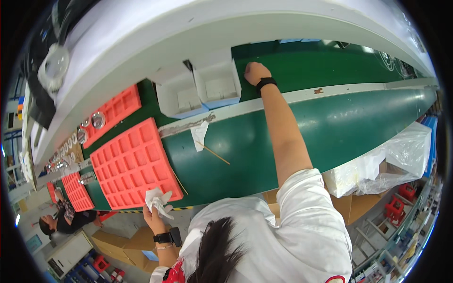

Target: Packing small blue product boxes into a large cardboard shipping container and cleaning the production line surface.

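My left hand is closed around a crumpled white wipe, beside the near corner of a red tray with rows of square pockets. My right arm stretches forward across the bench. At its end, my right hand is curled over the green belt, to the right of two open white boxes. The curled fingers hide whatever may be in them. On the bench top lies a small white paper piece with a thin wooden stick touching it.
A long white shelf runs overhead. Farther left are another red tray with round clear parts and a third red tray. A co-worker sits at the far left. A plastic-wrapped bundle stands right of the bench.
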The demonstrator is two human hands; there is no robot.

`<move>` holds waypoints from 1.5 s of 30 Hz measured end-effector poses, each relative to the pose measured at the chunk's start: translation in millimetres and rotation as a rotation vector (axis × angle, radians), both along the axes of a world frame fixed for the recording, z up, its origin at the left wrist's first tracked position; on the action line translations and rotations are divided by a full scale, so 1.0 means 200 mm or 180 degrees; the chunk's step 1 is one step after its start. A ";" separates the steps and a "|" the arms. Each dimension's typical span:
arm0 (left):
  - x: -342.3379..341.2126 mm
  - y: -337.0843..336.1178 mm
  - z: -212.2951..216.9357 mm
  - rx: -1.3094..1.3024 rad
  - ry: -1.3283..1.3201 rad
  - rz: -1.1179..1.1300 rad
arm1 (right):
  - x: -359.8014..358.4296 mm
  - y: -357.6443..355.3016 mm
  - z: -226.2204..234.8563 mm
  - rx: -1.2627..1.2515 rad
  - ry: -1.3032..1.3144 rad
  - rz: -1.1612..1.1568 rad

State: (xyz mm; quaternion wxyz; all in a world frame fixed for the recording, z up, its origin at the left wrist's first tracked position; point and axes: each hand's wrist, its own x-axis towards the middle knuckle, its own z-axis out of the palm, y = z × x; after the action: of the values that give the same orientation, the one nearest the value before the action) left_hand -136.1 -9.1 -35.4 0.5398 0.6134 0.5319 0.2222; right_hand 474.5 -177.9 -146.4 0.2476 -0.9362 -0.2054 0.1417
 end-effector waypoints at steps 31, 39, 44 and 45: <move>-0.20 -0.01 -0.12 -0.0192 0.0040 -0.0523 | -1.06 -0.09 0.05 0.0531 -0.1451 0.0646; -0.11 0.01 -0.18 0.0200 0.0145 -0.0779 | -1.16 -0.25 0.14 0.0289 -0.0069 0.1563; 0.27 0.22 -0.10 0.1047 0.0533 -0.0903 | -1.10 -0.14 0.10 0.0117 -0.1115 0.1148; 0.31 0.30 -0.11 0.1070 0.0539 -0.0903 | -1.10 -0.11 0.08 -0.0016 -0.1318 0.1152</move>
State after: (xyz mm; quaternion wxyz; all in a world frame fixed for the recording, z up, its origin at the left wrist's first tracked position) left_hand -74.0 50.2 -58.2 0.4094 0.7797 0.4393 0.1774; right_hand 253.6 -200.0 -129.4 0.1686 -0.8939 -0.4153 -0.0103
